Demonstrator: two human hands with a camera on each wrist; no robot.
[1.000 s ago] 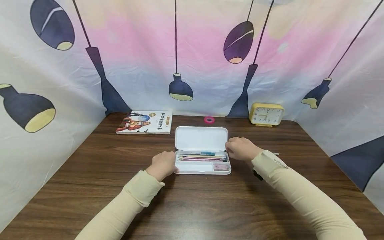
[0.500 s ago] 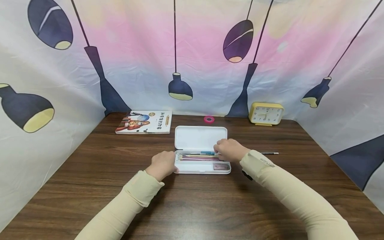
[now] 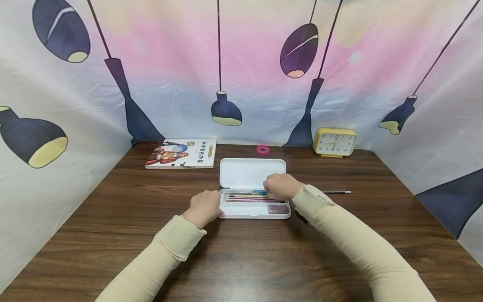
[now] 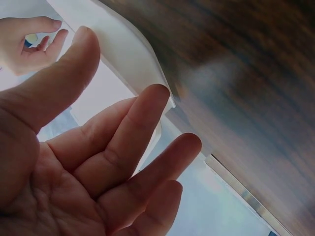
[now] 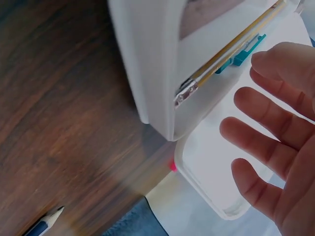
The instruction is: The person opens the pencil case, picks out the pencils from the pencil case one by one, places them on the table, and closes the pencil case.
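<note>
A white pencil case (image 3: pixel 245 211) lies with its lid (image 3: pixel 241 173) raised back. My left hand (image 3: pixel 203 207) holds its left end, thumb at the front corner and fingers towards the hinge. Several pencils (image 3: pixel 241 198) lie lengthwise in the rear compartment, with a teal clip (image 5: pixel 243 56) beside them. A pinkish block (image 3: pixel 278 209), possibly an eraser, sits at the front compartment's right end. My right hand (image 3: pixel 283 186) is over the rear compartment's right part, hiding some pencil ends. Its fingers bend loosely, with nothing visible between them in the right wrist view.
One pencil (image 3: pixel 337 192) lies on the wooden table (image 3: pixel 241 260) to the right of the case, partly behind my sleeve. A book (image 3: pixel 181 154), a pink ring-shaped item (image 3: pixel 263 149) and a yellow clock (image 3: pixel 334 142) stand or lie along the back, before a printed curtain.
My right hand has moved left from the case's right edge to above the pencils. More of the loose pencil now shows. The left hand and case have stayed in place.
</note>
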